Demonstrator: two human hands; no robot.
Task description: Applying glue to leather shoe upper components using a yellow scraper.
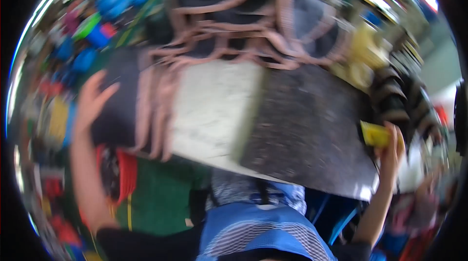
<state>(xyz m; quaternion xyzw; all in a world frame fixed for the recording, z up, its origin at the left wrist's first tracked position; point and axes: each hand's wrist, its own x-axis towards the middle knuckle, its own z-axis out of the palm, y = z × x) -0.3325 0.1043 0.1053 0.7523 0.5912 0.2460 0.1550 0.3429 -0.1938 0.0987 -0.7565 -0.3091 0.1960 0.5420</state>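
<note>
The picture is heavily blurred. My left hand (92,101) is raised at the left with fingers spread, touching or close to the dark left end of a long counter (302,129). My right hand (390,146) is up at the right, closed on a small yellow packet (374,134) beside the counter's right end. The counter has a pale marble-like slab (214,110) in the middle and a dark speckled part to its right. Pinkish cords or tubes (219,41) hang over its far and left side.
Colourful blue, green and red goods (97,22) crowd the upper left. Yellow and striped items (390,95) stand at the right. Below the counter lie a green surface (161,197), red loops (124,173) and a blue striped cloth (258,232).
</note>
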